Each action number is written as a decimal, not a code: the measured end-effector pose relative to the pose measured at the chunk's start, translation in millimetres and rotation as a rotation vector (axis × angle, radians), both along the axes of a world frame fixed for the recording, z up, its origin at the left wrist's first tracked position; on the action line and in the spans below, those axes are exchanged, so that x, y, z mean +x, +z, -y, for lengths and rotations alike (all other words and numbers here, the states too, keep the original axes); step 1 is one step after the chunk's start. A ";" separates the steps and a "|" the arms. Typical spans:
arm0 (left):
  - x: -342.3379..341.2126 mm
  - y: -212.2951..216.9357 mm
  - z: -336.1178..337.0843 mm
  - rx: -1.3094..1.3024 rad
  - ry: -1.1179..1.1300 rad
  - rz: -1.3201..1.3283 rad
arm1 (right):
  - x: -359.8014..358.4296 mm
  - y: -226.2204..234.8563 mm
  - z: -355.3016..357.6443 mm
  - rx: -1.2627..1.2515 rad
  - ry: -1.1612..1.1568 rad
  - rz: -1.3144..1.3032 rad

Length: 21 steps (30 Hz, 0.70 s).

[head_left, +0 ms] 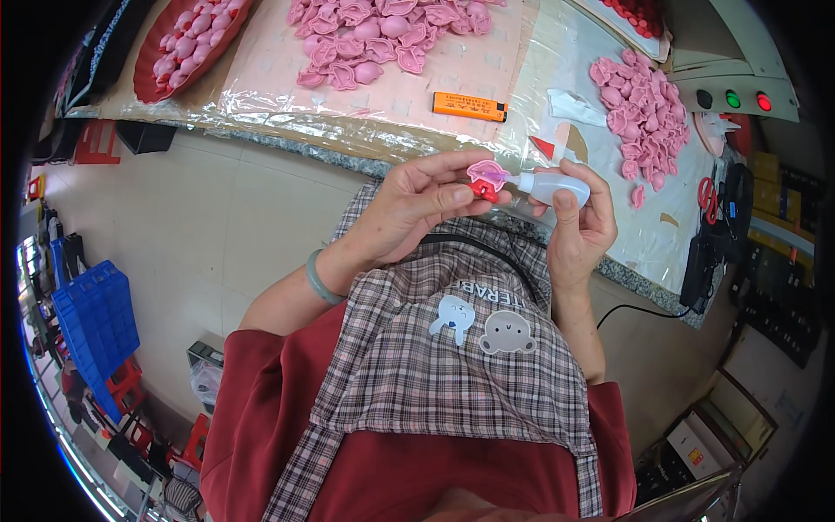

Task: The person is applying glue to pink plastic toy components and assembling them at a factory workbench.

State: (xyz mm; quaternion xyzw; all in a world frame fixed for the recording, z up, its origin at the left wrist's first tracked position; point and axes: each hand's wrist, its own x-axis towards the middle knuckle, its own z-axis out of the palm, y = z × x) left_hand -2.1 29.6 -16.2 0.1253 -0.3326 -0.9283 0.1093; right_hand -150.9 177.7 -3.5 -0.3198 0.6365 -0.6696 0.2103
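Head: bottle in right hand, pink piece in left hand.

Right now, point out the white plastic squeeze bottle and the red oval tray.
White plastic squeeze bottle (545,184): head view, on its body.
Red oval tray (145,76): head view, on its left inner wall.

Red-handled scissors are laid at the right of the desk, near a pale machine (fitted with coloured buttons); a blue crate is seen at left.
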 end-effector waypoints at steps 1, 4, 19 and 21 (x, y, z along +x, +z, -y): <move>0.2 0.0 0.1 0.003 0.003 -0.007 | -0.2 -0.4 0.3 -0.005 0.008 0.028; 0.9 -1.8 0.0 0.021 0.026 0.004 | -5.6 -2.6 0.8 -0.034 0.042 0.129; 0.5 -3.9 -0.8 0.032 -0.039 0.022 | -60.6 10.4 81.8 0.241 0.149 -0.456; 2.4 -2.1 -2.2 0.023 -0.002 0.074 | -61.8 -3.4 100.2 0.247 0.158 -0.498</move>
